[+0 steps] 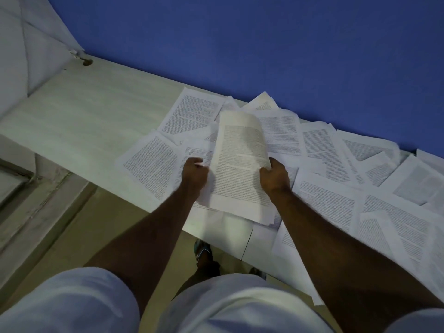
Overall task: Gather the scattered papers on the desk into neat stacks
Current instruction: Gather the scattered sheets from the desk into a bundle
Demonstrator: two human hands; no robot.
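A thin bundle of white printed paper sheets (240,169) is held above the pale wood-grain desk (91,116), near its front edge, with the far end of the top sheet curling upward. The left hand (193,173) grips the bundle's left edge with fingers curled around it. The right hand (275,175) grips the right edge, thumb on top and fingers wrapped under. Both hands sit at about the middle of the bundle's length.

Beneath and around the bundle, loose white text-covered pages (324,150) lie scattered and overlapping across the right half of the desk, at mixed angles, some hanging over the front edge. One single page (151,162) lies flat just left of the left hand, and another page (192,111) lies farther back.

The left half of the desk carries a small dark cable hole (87,62) near the back corner. A blue wall (264,44) runs behind the desk. A sandalled foot (203,251) stands on the beige floor below the desk edge
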